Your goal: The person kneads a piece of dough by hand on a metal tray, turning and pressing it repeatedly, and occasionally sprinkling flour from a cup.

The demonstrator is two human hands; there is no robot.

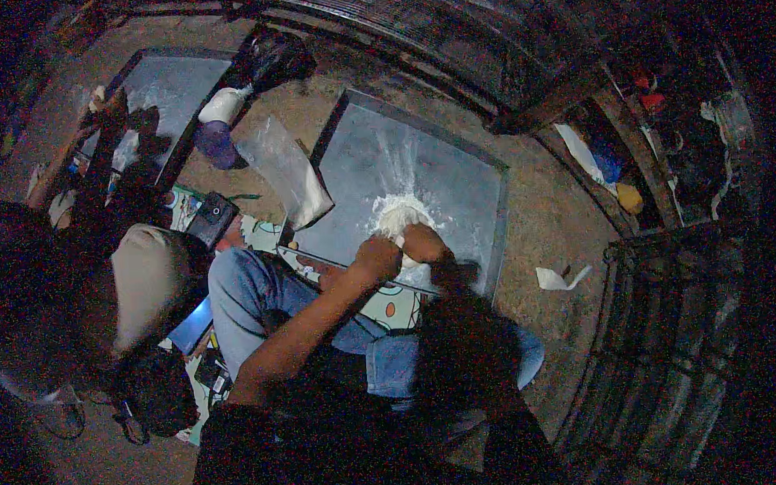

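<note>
Fingers (pixel 414 231) of the left hand (pixel 378 260) and right hand (pixel 428 244) bend in close together at the near side of a pale mass (pixel 397 217); whether they pinch or only press it, I cannot tell. Off-white and thickly floured, the mass sits on the near half of a grey board (pixel 343 176) with a dark rim. White powder (pixel 437 217) rings it and streaks toward the far edge. Left of the board lies a clear plastic bag (pixel 274 161); farther left, a second board (pixel 177 79).
</note>
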